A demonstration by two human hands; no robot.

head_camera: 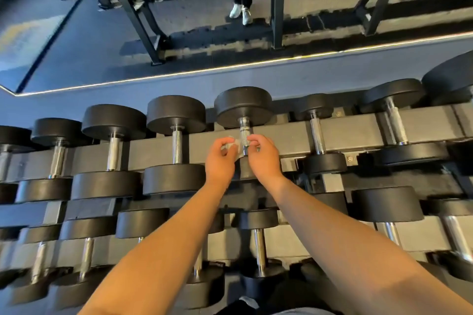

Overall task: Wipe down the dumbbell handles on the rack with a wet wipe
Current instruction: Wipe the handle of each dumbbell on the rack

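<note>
Two bare hands meet at a dumbbell handle (244, 137) on the top tier of a gym rack (284, 135). The left hand (220, 158) pinches a crumpled, pale wet wipe (230, 145) between thumb and curled fingers, holding it against the left side of the bar. The right hand (263, 158) curls its fingertips against the bar's right side; whether they grip the bar or the wipe's far edge cannot be told. Both forearms stretch forward from the bottom of the view, converging at the wrists.

The handle is short, knurled chrome, capped at the far end by a round, matte black head (243, 106). Similar dumbbells line the rack's flat, dark grey steel beams on either side, with further rows on the tiers below. Behind the rack, a mirror (76, 41) edged by a thin lit strip reflects black rack frames and a pair of white shoes (240, 13).
</note>
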